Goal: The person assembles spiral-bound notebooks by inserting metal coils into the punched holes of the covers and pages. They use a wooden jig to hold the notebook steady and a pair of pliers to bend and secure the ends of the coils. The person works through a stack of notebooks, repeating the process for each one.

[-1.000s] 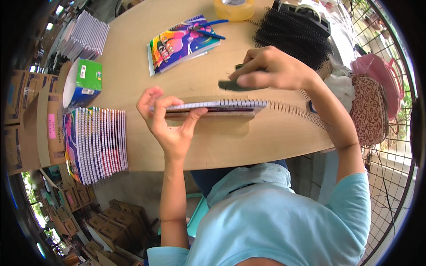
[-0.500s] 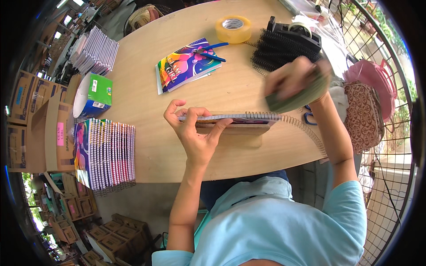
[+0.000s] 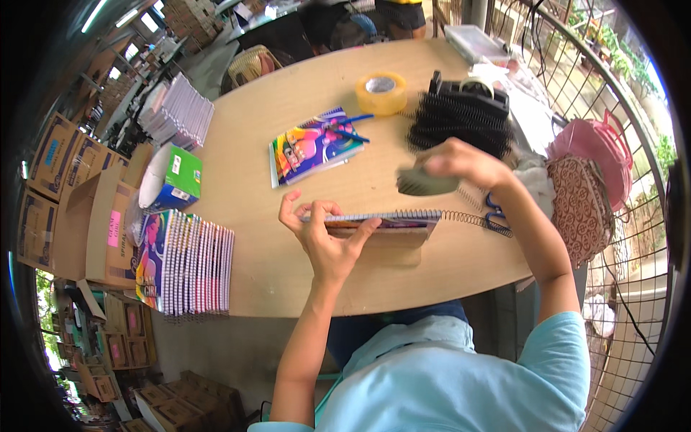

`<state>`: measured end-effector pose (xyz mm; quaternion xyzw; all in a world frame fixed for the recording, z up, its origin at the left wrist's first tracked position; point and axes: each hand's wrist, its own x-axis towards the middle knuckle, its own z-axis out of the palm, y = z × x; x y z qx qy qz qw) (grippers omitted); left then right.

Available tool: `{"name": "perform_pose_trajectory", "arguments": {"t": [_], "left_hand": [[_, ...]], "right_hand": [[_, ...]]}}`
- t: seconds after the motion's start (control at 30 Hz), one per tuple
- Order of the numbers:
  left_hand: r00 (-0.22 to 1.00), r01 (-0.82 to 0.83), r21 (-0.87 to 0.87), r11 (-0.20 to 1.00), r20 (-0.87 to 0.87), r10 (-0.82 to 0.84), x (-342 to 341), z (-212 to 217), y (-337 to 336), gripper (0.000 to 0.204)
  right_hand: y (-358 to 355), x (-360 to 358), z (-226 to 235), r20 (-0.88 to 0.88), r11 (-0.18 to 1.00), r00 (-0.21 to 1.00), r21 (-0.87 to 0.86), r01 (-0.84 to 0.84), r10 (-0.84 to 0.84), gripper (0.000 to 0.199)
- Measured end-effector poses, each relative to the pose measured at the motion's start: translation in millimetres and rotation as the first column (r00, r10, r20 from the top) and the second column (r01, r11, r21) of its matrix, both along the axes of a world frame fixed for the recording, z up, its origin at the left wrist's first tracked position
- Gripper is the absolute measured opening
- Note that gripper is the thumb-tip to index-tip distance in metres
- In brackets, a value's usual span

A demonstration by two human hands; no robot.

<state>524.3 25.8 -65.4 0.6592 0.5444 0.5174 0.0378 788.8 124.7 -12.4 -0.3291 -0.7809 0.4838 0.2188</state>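
My left hand grips the near left part of a spiral notebook that stands on edge on the wooden table. A wire coil sticks out of the notebook's right end. My right hand hovers above and behind the notebook and holds a dark flat comb-like tool. A pile of black spiral coils lies just behind that hand.
A colourful notebook with a blue pen lies mid-table, a yellow tape roll behind it. A row of bound notebooks stands at the left edge, a green-and-white box beside it. Blue-handled scissors and a patterned bag sit right. Cardboard boxes stand left.
My right hand lifted off the notebook's spine with the dark tool and moved up and back toward the black coils. My left hand kept holding the notebook.
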Motion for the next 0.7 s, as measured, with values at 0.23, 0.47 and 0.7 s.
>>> {"name": "perform_pose_trajectory", "arguments": {"t": [0.23, 0.47, 0.7], "left_hand": [[0.999, 0.015, 0.008, 1.000, -0.037, -0.015, 0, 0, 3, 0.057], [0.989, 0.080, 0.000, 0.997, 0.122, -0.080, -3, -1, 0, 0.046], [0.980, 0.117, 0.005, 0.993, 0.161, -0.116, -5, 0, -1, 0.033]], "right_hand": [[7, -10, -27, -0.022, 0.983, 0.985, -0.054, -0.175, 0.174, 0.057], [3, -27, -25, 0.204, 0.993, 0.974, 0.049, -0.111, 0.099, 0.060], [-6, -36, -10, 0.421, 0.985, 0.903, 0.093, -0.143, 0.092, 0.053]]}}
